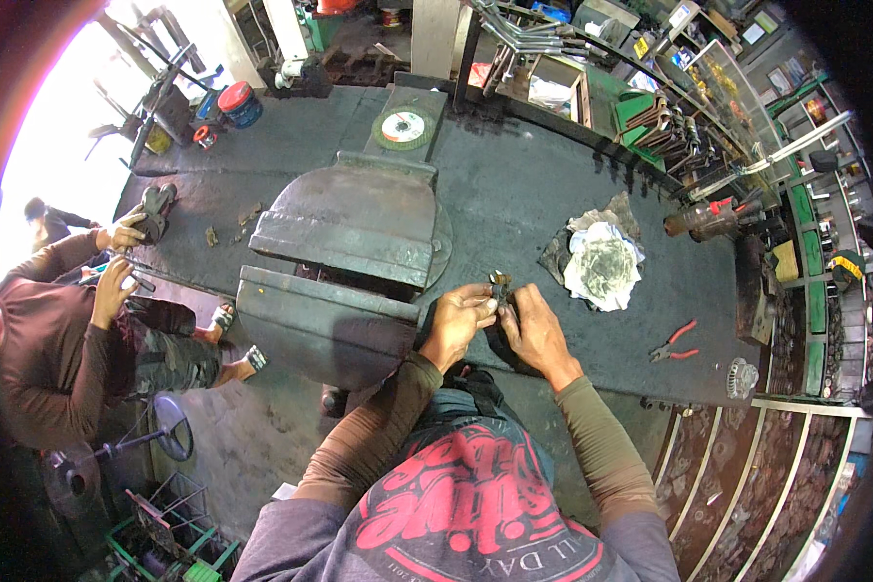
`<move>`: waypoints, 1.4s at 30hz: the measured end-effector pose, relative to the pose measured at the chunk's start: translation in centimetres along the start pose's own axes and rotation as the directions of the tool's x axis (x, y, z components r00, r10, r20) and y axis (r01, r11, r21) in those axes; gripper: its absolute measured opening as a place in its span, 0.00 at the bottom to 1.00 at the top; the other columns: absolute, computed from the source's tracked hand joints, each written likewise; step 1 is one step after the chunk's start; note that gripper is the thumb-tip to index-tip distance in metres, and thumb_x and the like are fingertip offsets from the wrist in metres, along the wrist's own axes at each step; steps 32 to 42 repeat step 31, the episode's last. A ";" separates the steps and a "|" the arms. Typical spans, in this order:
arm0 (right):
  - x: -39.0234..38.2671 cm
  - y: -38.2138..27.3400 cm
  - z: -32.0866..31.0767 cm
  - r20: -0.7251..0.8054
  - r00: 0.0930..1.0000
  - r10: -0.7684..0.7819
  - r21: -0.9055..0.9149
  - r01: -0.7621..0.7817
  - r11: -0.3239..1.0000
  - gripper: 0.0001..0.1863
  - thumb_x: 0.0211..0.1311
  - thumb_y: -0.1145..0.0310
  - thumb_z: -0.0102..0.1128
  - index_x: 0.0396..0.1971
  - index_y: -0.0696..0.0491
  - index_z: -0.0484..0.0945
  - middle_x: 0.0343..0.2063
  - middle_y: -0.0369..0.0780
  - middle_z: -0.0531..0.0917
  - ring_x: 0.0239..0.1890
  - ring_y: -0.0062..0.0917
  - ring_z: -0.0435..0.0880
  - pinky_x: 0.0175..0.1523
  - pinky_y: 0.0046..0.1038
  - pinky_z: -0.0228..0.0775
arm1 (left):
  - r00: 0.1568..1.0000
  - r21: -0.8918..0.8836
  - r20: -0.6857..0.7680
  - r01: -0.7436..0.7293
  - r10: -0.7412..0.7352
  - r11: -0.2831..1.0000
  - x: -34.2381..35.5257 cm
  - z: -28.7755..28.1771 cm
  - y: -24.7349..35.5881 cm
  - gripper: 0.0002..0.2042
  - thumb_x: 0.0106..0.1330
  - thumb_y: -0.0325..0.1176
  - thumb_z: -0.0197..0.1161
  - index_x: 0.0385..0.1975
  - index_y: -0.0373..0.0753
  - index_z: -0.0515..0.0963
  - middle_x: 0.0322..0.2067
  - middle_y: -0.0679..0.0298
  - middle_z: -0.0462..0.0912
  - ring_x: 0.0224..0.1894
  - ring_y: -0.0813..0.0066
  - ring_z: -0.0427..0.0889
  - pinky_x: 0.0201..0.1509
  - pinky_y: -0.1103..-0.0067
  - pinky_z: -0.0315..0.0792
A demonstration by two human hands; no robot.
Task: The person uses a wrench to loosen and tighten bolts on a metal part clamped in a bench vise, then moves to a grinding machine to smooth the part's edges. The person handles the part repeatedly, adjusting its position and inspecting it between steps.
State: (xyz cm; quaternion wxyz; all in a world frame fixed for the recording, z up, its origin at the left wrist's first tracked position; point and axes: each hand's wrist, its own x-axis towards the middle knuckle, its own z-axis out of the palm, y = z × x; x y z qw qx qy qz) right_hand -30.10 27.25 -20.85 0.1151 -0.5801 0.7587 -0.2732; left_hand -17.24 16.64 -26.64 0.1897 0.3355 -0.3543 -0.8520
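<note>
Over the bench's front edge, just right of the vise, my two hands meet around a small dark metal part with a brassy tip (501, 280). My left hand (458, 325) is closed, thumb and fingers pinching the part. Fingers of my right hand (538, 335) are bent against its other side, also closed on it. Most of the part is covered by fingers, so its exact kind does not show. The big steel bench vise (344, 228) stands beside my left hand, its jaws slightly apart.
Crumpled white cloth (603, 264) lies right of my hands. Red-handled pliers (674, 341) and a round metal part (742, 378) are near the right edge. An abrasive disc (403, 127) sits behind the vise. A co-worker (53, 339) handles a dark part at the left.
</note>
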 end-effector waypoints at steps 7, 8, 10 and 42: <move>0.4 0.8 0.8 0.079 0.997 -0.024 -0.007 0.025 1.000 0.10 0.68 0.69 0.58 0.41 0.59 0.70 0.38 0.52 0.76 0.43 0.53 0.79 0.47 0.48 0.74 | 1.000 -0.024 0.022 0.008 -0.008 1.000 0.5 -1.0 -0.5 0.17 0.71 0.22 0.60 0.58 0.28 0.75 0.52 0.52 0.82 0.51 0.66 0.84 0.58 0.69 0.80; 0.3 1.0 1.1 0.061 0.998 -0.032 0.008 0.032 0.999 0.10 0.68 0.69 0.58 0.41 0.59 0.70 0.38 0.52 0.76 0.43 0.53 0.79 0.47 0.49 0.73 | 1.000 -0.005 -0.007 0.018 -0.018 1.000 0.7 -1.1 -0.7 0.17 0.71 0.22 0.60 0.59 0.27 0.74 0.52 0.51 0.81 0.52 0.65 0.84 0.59 0.69 0.80; 0.3 1.1 1.4 0.061 0.998 -0.011 0.030 0.010 1.000 0.10 0.69 0.69 0.57 0.41 0.59 0.70 0.38 0.52 0.76 0.42 0.53 0.79 0.47 0.50 0.74 | 0.999 -0.062 0.027 0.025 -0.023 0.998 0.9 -1.5 -0.8 0.18 0.71 0.22 0.61 0.59 0.28 0.74 0.53 0.52 0.81 0.53 0.65 0.83 0.59 0.69 0.80; 0.6 3.8 2.1 0.129 0.986 0.102 0.063 -0.111 0.992 0.21 0.65 0.56 0.60 0.50 0.55 0.72 0.48 0.54 0.80 0.50 0.53 0.82 0.55 0.51 0.77 | 0.999 -0.068 0.012 0.042 -0.041 0.997 2.0 -0.6 -0.4 0.27 0.69 0.26 0.66 0.65 0.22 0.66 0.54 0.46 0.81 0.52 0.58 0.85 0.54 0.67 0.82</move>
